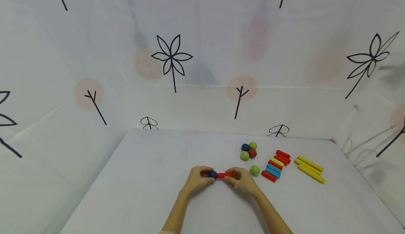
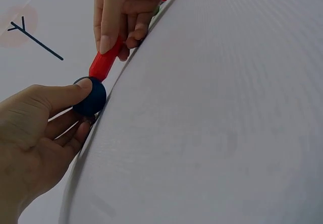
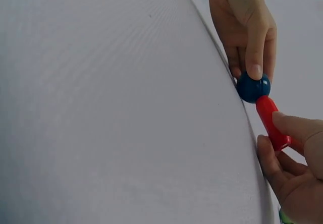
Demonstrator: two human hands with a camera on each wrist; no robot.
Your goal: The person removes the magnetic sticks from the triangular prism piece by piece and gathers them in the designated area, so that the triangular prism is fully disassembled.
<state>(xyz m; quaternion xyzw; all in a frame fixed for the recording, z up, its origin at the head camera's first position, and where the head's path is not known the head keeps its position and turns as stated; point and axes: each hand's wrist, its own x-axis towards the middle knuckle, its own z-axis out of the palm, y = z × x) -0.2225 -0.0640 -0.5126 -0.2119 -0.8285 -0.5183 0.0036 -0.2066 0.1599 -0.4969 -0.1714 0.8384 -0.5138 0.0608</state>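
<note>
My left hand [image 1: 197, 180] pinches a dark blue ball [image 1: 212, 174] between thumb and fingers. A short red rod [image 1: 224, 175] is pinched by my right hand [image 1: 243, 182]. One end of the rod meets the ball, and the two lie in a line between my hands, close over the white table. In the left wrist view the blue ball [image 2: 91, 99] sits under the thumb, with the red rod [image 2: 105, 62] running up from it. The right wrist view shows the rod [image 3: 271, 120] end-on against the ball [image 3: 253, 88].
Right of my hands lies a lone green ball [image 1: 254, 170]. Behind it is a cluster of balls, with a red ball [image 1: 252, 153] and a blue ball [image 1: 245, 147] among green ones. Short coloured rods [image 1: 273, 169] form a row farther right, beside long yellow rods [image 1: 310, 169].
</note>
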